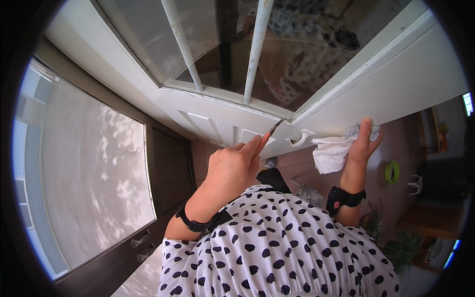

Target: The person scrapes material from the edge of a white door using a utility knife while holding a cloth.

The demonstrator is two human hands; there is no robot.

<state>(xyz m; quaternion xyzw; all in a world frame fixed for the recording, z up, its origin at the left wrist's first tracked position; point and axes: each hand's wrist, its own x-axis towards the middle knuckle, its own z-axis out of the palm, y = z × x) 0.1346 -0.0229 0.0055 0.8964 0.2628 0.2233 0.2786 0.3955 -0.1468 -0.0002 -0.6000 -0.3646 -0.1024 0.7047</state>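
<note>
My left hand (230, 166) is closed around a slim tool with an orange-red handle (265, 141). Its dark narrow tip is at the lower corner of the glass pane's frame; whether it is a brush or a blade cannot be told. That frame belongs to a white panelled door (376, 84). My right hand (363, 144) is beside the door's edge, with a crumpled white cloth (332, 152) held in it, the thumb pointing up. Between the two hands a white curved door handle (300, 139) sticks out. Two white bars (257, 52) cross the glass, which reflects a dotted garment.
To my left stands a dark-framed door or panel with a large pane (106, 158) and metal handles (141, 239). At the right are a green basin (392, 172), a white stool (415, 185) and a leafy plant (401, 247). A clear plastic bag (308, 193) lies on the reddish floor.
</note>
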